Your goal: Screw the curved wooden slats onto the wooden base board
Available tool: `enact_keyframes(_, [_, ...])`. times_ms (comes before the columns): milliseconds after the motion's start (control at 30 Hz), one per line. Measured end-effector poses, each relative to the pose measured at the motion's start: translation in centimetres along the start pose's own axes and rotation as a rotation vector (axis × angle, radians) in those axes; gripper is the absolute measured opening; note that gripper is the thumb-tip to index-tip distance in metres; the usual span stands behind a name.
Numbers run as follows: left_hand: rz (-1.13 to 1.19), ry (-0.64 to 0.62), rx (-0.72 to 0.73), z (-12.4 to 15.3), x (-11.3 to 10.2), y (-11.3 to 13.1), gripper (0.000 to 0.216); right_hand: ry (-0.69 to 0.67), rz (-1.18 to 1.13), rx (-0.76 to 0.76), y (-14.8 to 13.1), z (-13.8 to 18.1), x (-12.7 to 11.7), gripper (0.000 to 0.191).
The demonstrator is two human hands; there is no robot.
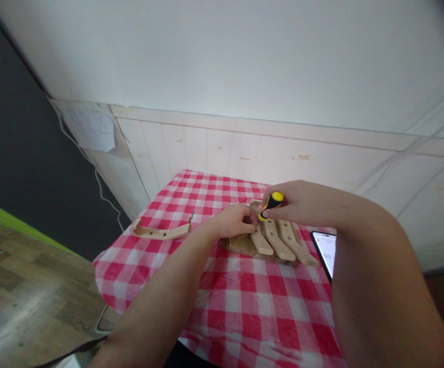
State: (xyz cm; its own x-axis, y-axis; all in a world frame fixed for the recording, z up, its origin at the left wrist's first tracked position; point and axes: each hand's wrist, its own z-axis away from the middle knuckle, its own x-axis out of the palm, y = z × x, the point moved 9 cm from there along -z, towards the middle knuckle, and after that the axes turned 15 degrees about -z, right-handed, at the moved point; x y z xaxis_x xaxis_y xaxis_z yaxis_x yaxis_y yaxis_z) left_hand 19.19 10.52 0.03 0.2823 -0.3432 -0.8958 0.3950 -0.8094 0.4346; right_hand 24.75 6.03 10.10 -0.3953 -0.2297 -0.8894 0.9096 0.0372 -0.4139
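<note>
My right hand (302, 203) is closed round a screwdriver with a yellow and black handle (271, 203), its tip pointing down at a wooden assembly of several slats (279, 241) on the red-and-white checked tablecloth (241, 301). My left hand (234, 221) is pinched shut right beside the screwdriver tip, touching the near end of the slats; what it pinches is too small to make out.
A separate curved wooden piece (160, 233) lies on the cloth to the left. A phone with a lit screen (326, 251) lies right of the slats, partly behind my right forearm. White panelled wall behind the table; wooden floor and a hanging white cable (103, 190) at left.
</note>
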Motion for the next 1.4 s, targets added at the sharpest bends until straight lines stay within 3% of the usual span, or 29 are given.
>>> enact_keyframes(833, [0.009,-0.011,0.014,-0.1,0.1,0.0,0.017,-0.001,0.034,0.003,-0.1,-0.3,0.1,0.022])
enact_keyframes(1167, [0.03,-0.014,0.015,0.0,0.1,0.2,0.016,0.057,0.074,0.029,0.2,-0.9,-0.2,0.038])
enact_keyframes(1400, [0.019,0.004,-0.019,0.2,-0.1,0.2,0.027,0.082,0.036,0.014,0.4,-1.4,-0.3,0.044])
